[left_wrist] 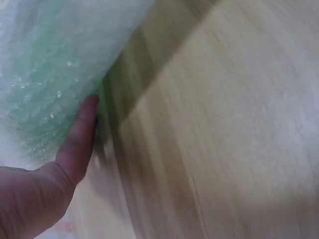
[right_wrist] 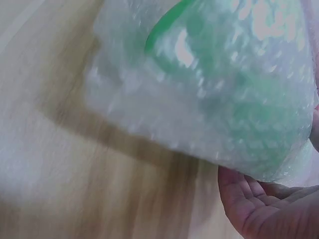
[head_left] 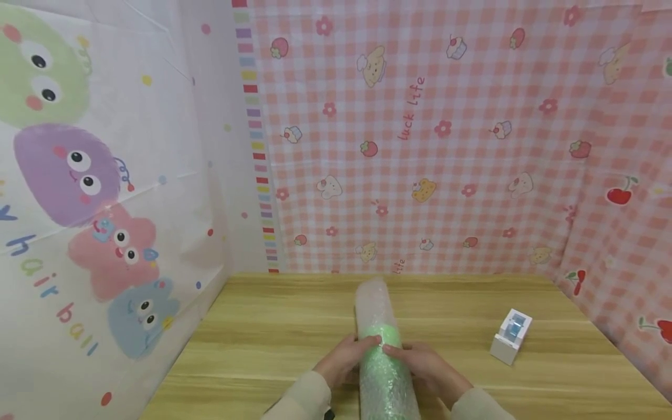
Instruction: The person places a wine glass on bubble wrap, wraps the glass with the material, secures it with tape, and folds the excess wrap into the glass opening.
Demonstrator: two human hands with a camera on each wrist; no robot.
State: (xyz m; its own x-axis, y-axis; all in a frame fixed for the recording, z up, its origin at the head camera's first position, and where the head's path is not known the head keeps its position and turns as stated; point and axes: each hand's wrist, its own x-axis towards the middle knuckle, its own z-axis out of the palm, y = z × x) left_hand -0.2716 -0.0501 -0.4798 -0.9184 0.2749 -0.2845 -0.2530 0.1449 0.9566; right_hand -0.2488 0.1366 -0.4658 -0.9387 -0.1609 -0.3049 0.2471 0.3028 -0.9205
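A long roll of clear bubble wrap (head_left: 374,300) lies lengthwise on the table, wrapped around a green object (head_left: 389,335) whose kind the plastic hides. My left hand (head_left: 341,357) grips the roll from its left side, thumb on top. From the other side my right hand (head_left: 427,364) holds it, with its thumb over the upper surface close to the left thumb. In the left wrist view, a finger of the left hand (left_wrist: 45,189) lies along the wrap's lower edge. The right wrist view shows the right hand's fingers (right_wrist: 234,191) under the wrap and the green object (right_wrist: 199,55) through it.
On the right of the wooden table (head_left: 451,309) stands a small white holder (head_left: 506,350) with a clear blue part, resembling a tape dispenser. A pink checked cloth (head_left: 399,169) hangs behind, and a white printed sheet (head_left: 173,233) hangs at the left.
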